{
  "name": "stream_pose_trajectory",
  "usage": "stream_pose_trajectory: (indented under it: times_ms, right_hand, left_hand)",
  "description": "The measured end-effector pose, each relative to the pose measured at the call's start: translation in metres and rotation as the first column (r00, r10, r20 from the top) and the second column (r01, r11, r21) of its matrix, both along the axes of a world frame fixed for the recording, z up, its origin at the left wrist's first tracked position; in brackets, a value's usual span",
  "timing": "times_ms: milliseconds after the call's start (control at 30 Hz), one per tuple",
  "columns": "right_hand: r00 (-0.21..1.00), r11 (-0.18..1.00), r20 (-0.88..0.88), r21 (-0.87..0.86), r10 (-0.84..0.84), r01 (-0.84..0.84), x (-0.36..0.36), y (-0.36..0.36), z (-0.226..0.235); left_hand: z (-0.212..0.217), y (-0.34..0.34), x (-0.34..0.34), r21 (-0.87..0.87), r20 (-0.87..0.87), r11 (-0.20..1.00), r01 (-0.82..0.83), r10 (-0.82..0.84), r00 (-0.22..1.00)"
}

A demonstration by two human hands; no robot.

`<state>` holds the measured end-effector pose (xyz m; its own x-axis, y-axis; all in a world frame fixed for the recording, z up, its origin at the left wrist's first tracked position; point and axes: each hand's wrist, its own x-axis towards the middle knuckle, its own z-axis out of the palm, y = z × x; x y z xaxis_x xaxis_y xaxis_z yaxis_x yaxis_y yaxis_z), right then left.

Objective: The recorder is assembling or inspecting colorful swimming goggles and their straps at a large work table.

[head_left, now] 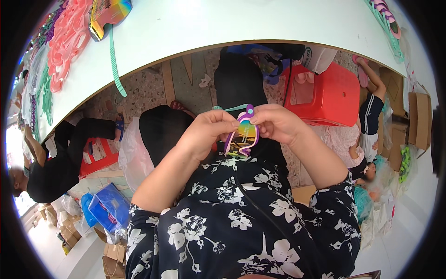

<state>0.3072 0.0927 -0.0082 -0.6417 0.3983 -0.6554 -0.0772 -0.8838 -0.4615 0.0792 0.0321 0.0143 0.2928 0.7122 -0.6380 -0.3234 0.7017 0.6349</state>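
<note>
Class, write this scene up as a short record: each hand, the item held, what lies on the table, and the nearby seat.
Left hand: pinching the left side of the goggles
Right hand: pinching their upper right end
Item held: purple-and-pink frame, rainbow-tinted lens, mint-green strap
On the white table: coral-pink pile and rainbow mirrored eyewear, upper left
Seat: red plastic stool, right of the hands

- From my head, the camera looks steeply down over my shirt [209, 246].
- Near fisheye: my left hand [207, 129] and right hand [278, 122] mid-view, table [200, 23] bending across the top.
</note>
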Motion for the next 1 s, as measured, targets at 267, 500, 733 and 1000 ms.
stream_pose_trajectory:
  times_ms: [267,500,733,1000]
  right_hand:
    - [0.911,0.838,0.254,0.525,-0.324,0.152,-0.02,-0.04,-0.003]
    - [0.938,0.783,0.025,0.559,-0.345,0.274,-0.023,-0.085,-0.005]
    - [0.912,0.773,0.132,0.586,-0.389,0.245,-0.023,-0.099,-0.01]
    - [0.943,0.611,0.284,0.782,-0.174,-0.123,0.006,-0.064,0.002]
  left_hand:
    - [-0.001,-0.031,0.0,0.375,-0.466,0.916,0.145,0.051,0.883]
    - [0.002,-0.048,0.005,0.419,-0.675,0.859,0.294,0.078,0.734]
    - [-0.013,-0.054,0.014,0.447,-0.75,0.836,0.319,0.155,0.643]
    - [-0.021,-0.046,0.017,0.651,-0.692,0.673,0.352,0.334,0.64]
